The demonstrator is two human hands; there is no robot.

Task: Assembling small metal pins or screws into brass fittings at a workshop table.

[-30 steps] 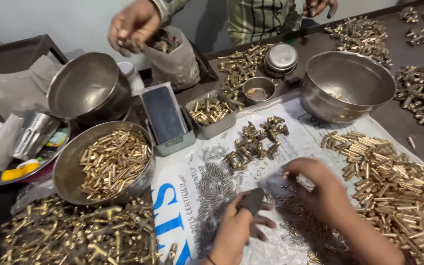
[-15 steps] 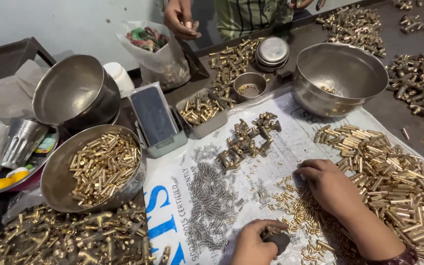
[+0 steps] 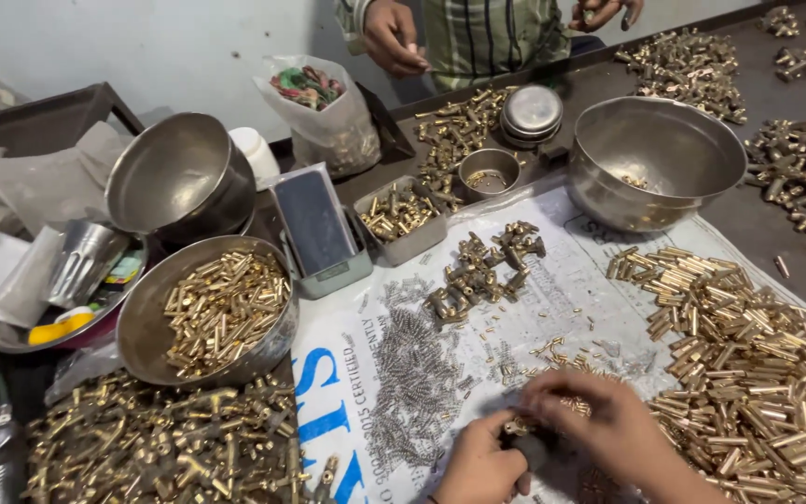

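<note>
At the near edge, the left hand (image 3: 479, 462) closes around a small dark tool (image 3: 531, 451), and the right hand (image 3: 599, 420) curls over it, fingertips pinched on tiny brass pieces (image 3: 566, 403); what they pinch is too small to tell. Both work on a white printed sheet (image 3: 571, 303), boxed in by small steel springs (image 3: 410, 383) to the left and brass tubes (image 3: 748, 355) to the right. Beyond lie brass fittings (image 3: 482, 271) with bare sheet around them, then a large steel bowl (image 3: 655, 159). Farthest, another person's hand (image 3: 394, 37).
</note>
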